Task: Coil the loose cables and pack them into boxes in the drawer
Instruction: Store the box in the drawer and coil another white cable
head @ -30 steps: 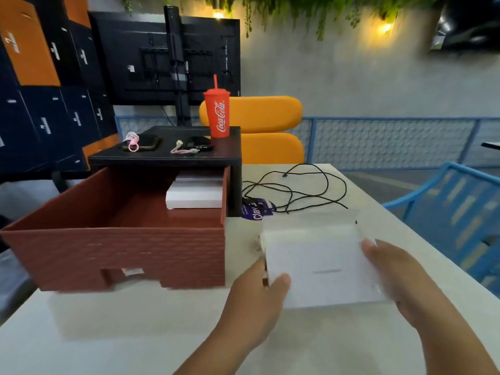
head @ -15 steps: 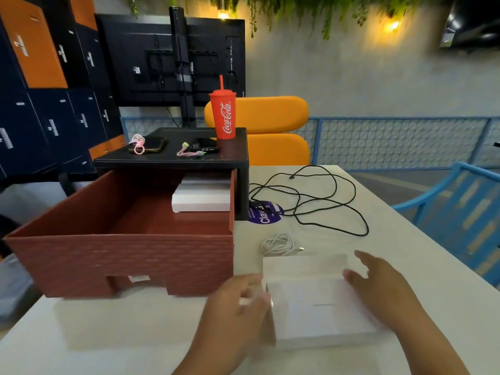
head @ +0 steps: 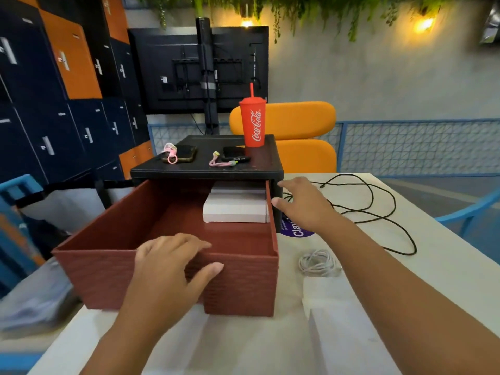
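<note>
A: Grip?
B: Left hand (head: 167,266) holds the drawer (head: 243,282) by its front rim; right hand (head: 303,204) spread, empty, beside its right wall.
A: Cables?
B: White cable (head: 318,263) coiled on the table (head: 243,347) right of the drawer, black cable (head: 395,207) loose behind.

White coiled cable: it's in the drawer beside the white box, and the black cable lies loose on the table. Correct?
No. The head view shows the white coiled cable lying on the table, to the right of the drawer, not in it. The white box is in the drawer, and the black cable does lie loose on the table.
</note>
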{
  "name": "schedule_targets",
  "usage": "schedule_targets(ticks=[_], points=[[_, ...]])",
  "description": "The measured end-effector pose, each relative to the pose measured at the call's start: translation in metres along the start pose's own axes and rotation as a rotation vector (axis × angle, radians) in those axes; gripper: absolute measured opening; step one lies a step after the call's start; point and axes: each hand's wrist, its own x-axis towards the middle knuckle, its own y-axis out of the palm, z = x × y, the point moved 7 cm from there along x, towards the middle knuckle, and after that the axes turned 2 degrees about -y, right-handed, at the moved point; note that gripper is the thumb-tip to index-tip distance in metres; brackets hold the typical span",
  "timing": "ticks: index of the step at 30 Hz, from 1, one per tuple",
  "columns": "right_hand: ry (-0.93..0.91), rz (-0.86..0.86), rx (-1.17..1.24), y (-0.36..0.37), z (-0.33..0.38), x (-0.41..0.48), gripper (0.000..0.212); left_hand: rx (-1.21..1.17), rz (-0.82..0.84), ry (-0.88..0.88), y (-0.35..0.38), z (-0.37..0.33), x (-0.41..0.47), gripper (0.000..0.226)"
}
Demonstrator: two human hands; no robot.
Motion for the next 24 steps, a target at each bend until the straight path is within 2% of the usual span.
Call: schedule_targets(ticks=[6, 12, 19, 24], points=[[-0.039, 0.036, -0.094, 0.017, 0.015, 0.058, 0.056, 0.005, -0.100, 0.054, 0.006, 0.003, -0.002, 0.031], [0.004, 0.138, -0.106, 0.032, 0.012, 0.096, 0.048, -0.022, -0.147, 0.097, 0.008, 0.005, 0.000, 0.028], [0.030, 0.047, -0.050, 0.029, 0.001, 0.108, 0.037, -0.043, -0.177, 0.119, 0.009, 0.005, 0.006, 0.027], [0.027, 0.066, -0.095, 0.025, 0.002, 0.114, 0.037, -0.037, -0.153, 0.084, 0.017, 0.008, 0.023, 0.030]])
